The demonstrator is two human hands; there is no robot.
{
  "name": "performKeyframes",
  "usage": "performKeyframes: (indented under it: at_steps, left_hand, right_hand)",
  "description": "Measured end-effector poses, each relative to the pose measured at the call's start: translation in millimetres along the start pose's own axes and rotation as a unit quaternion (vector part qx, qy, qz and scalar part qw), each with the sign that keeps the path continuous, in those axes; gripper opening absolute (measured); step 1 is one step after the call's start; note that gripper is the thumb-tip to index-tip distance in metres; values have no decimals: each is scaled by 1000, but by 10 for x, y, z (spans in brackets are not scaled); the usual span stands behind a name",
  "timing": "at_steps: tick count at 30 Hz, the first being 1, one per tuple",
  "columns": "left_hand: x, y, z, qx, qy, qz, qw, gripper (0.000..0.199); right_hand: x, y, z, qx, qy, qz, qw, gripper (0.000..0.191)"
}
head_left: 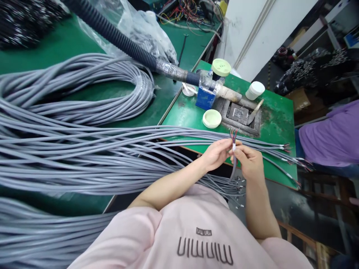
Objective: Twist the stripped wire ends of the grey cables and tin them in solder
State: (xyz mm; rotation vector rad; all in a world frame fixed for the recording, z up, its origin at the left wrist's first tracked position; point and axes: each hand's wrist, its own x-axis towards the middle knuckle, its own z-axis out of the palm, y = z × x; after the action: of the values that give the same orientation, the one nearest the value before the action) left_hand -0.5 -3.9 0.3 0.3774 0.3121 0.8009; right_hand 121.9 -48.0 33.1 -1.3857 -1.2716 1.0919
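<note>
In front of my chest a grey cable [234, 164] is held upright between both hands. Its top end shows a white wrap and several thin coloured wires [233, 135] fanned out. My left hand [218, 154] pinches near the white wrap from the left, and my right hand [249, 158] grips the cable just below it with thumb and fingers. Many more grey cables [126, 140] run from the left across the bench, their stripped wire ends [286, 147] lying at the right edge. A lower group of cable ends [238, 186] hangs below my hands.
Behind my hands stands a square metal pot [238, 114] in a stained frame, with a flat blade-like piece [255, 112] leaning in it. Around it are a ribbed black hose [117, 33], a blue box [205, 98], a pale lid [212, 118] and a white jar [254, 90]. A person in purple [331, 134] is at right.
</note>
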Motion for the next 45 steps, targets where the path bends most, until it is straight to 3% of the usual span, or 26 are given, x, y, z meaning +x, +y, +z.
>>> performKeyframes:
  at_steps: [3, 5, 9, 12, 16, 20, 22, 27, 30, 33, 36, 40, 43, 45]
  left_hand:
    - [-26, -49, -17, 60, 9, 26, 998, 34]
    - [-20, -63, -40, 99, 41, 64, 992, 28]
    - [11, -78, -59, 184, 93, 108, 973, 24]
    - [-5, -94, -30, 231, 97, 119, 961, 27]
    - [-55, -62, 19, 246, 95, 124, 957, 24]
    - [-69, 9, 13, 232, 104, 111, 961, 26]
    - [-65, 7, -12, 197, 126, 84, 969, 28]
    - [-64, -84, -52, 159, 149, 56, 974, 33]
    - [-80, -59, -59, 132, 143, 45, 980, 33]
    - [-90, 81, -67, 67, 138, 24, 988, 35]
    - [-75, 240, -56, -7, 129, 19, 991, 30]
    - [-60, 309, -3, -47, 97, 32, 994, 28]
    - [-148, 305, 54, 85, 69, 57, 992, 34]
    - [-258, 332, 96, 272, 24, 75, 959, 36]
  right_hand:
    - [31, 34, -76, 13, -12, 11, 1000, 26]
    - [43, -12, -140, -71, -8, -8, 997, 29]
    - [85, -217, -180, -255, 93, -109, 956, 22]
    - [152, -342, -89, -313, 114, -162, 929, 19]
    - [229, -440, 14, -295, 110, -197, 928, 17]
    - [252, -514, -100, -221, 246, -204, 921, 19]
    - [264, -510, -162, -218, 276, -205, 913, 19]
    - [295, -375, -59, -262, 104, -173, 944, 12]
    - [279, -290, -17, -250, 119, -176, 945, 14]
    - [253, -187, -120, -237, 120, -197, 944, 11]
    - [250, -35, -219, -275, 40, -291, 916, 27]
    - [277, 99, -155, -303, -65, -403, 861, 43]
    - [352, 5, -66, -264, -13, -406, 875, 30]
    - [461, -139, -41, -252, 78, -363, 894, 27]
